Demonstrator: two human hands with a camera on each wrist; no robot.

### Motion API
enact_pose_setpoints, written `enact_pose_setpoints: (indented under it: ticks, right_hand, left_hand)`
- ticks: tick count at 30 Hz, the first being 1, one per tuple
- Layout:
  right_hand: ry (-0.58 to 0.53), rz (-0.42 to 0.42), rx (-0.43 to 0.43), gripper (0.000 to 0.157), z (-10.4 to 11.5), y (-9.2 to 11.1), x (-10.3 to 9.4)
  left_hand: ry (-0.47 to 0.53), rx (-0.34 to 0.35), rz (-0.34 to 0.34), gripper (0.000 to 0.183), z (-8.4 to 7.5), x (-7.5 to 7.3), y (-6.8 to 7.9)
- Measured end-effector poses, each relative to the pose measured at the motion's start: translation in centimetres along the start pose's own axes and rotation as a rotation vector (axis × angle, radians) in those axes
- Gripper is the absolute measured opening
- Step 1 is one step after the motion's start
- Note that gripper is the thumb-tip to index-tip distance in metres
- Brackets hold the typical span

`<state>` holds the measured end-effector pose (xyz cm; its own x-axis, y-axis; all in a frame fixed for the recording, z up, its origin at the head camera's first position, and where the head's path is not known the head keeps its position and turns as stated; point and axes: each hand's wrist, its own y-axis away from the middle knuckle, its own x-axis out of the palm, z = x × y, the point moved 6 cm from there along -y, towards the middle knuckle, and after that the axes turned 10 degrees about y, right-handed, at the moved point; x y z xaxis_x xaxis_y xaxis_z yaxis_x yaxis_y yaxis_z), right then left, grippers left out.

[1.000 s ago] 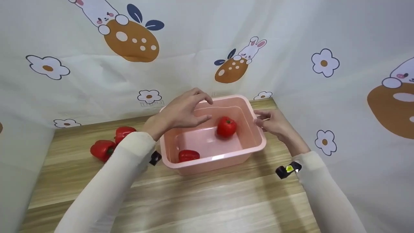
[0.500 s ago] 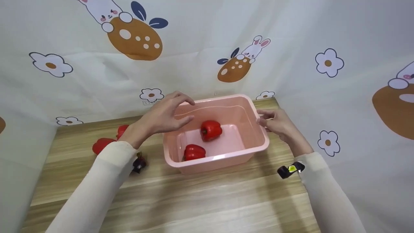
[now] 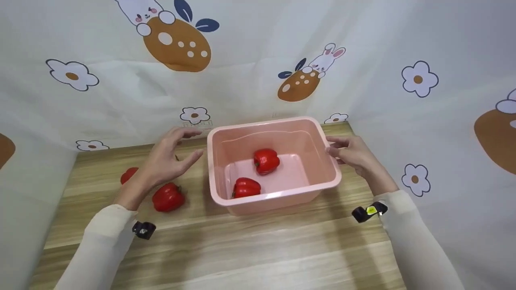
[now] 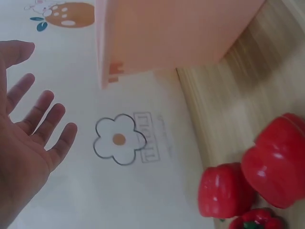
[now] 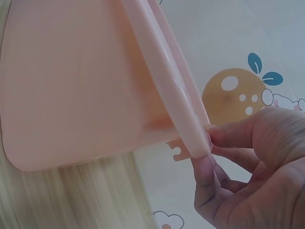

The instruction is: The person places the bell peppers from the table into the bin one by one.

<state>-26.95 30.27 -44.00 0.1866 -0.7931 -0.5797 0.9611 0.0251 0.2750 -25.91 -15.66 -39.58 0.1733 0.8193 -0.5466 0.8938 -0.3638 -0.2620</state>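
A curtained-off, booth-like spot; pale cloth (image 3: 250, 88) printed with rabbits (image 3: 322, 61) and flowers (image 3: 427, 78) walls in a wood-grain desk (image 3: 282, 249) on three sides; whether in a home or studio cannot be told.

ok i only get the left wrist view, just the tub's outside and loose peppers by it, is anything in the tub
Observer: Yes, the head view shows two peppers inside the tub.
Operator: is it full then
Observer: No, its floor shows bare to the right of them.
Operator: and is anything holding it
Observer: Yes, the right hand pinches its rim on the right side.
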Motion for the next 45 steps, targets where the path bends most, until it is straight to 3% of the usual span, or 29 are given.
enact_pose_setpoints:
  ticks: [9,15,20,29,40,45]
  right_hand:
    - [0.016,0.033,-0.003,0.053,0.4,-0.1,-0.3]
    - [0.019,0.036,-0.004,0.053,0.2,-0.1,-0.1]
    - [0.008,0.046,0.004,0.054,-0.2,-0.1,0.0]
    - [0.009,0.027,0.000,0.053,0.1,0.0,-0.1]
    - [0.022,0.010,0.006,0.052,0.1,0.0,0.1]
    - [0.026,0.006,0.001,0.052,0.1,0.1,0.0]
  left_hand:
    - [-0.009,-0.120,-0.072,0.054,4.0,-1.0,4.9]
    - [-0.004,-0.150,-0.163,0.055,6.9,-0.9,8.2]
    - [0.007,-0.177,-0.220,0.057,9.2,-0.6,9.9]
    - [0.046,-0.215,-0.243,0.063,10.9,-0.2,11.4]
    - [0.093,-0.320,-0.307,0.071,12.7,0.7,15.2]
    - [0.102,-0.362,-0.367,0.071,13.3,0.6,17.2]
